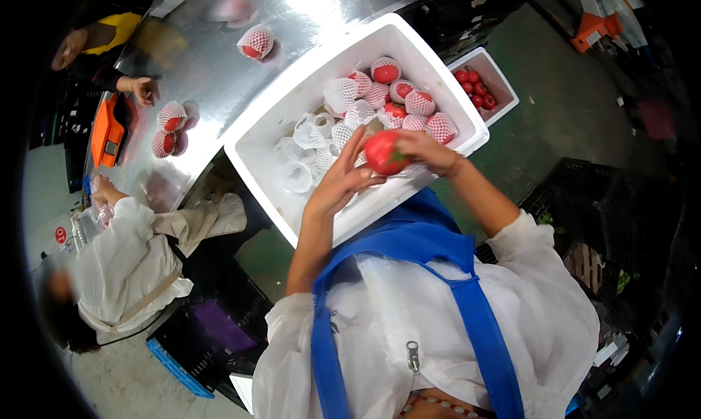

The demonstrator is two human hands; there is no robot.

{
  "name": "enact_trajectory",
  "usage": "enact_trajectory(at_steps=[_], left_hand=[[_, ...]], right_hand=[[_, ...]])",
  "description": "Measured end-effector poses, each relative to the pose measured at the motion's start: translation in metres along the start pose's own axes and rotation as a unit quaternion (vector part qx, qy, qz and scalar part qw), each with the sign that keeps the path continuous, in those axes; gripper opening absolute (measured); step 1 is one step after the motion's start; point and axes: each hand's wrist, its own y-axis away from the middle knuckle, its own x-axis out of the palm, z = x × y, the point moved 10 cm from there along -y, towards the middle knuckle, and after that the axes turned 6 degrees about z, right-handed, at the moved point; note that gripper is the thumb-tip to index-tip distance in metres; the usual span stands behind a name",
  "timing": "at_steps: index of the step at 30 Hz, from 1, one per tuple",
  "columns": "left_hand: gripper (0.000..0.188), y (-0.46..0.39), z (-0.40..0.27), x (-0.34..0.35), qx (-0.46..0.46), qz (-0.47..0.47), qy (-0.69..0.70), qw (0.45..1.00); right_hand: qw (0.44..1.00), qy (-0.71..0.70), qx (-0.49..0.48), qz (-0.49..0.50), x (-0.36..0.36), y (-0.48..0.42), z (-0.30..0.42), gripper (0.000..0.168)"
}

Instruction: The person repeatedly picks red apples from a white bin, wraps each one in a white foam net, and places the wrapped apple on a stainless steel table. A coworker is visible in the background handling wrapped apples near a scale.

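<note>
A red tomato [386, 152] with a green calyx is between my hands, above the near side of a large white foam box [263, 104]. My right hand [424, 148] holds it from the right. My left hand [342, 178] is spread at the tomato's left side, thumb and fingers apart; whether it touches the fruit is unclear. In the box, several net-sleeved tomatoes [419, 103] lie at the back and right. Several white foam net sleeves [297, 176], seemingly without fruit, lie at the left.
Sleeved tomatoes [256, 41] stand on the metal table [219, 74] beside an orange device [107, 131]. A smaller foam box [506, 99] holds bare tomatoes. Two other people are at the left; one's hand [143, 90] is over the table. Black crates [580, 194] stand at right.
</note>
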Motion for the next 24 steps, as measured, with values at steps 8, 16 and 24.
enact_trajectory(at_steps=[8,16,24], left_hand=[[0.061,-0.069,0.086,-0.108,-0.109,-0.128,-0.186,0.968],[0.058,-0.127,0.018,-0.105,0.020,-0.214,-0.846,0.489],[0.026,0.027,0.134,-0.289,-0.344,-0.108,-0.779,0.514]], right_hand=[[0.904,-0.250,-0.211,-0.276,-0.172,0.096,0.055,0.054],[0.871,-0.303,-0.121,-0.368,-0.299,0.119,-0.006,0.058],[0.917,0.037,-0.219,-0.333,-0.214,0.074,0.056,0.028]])
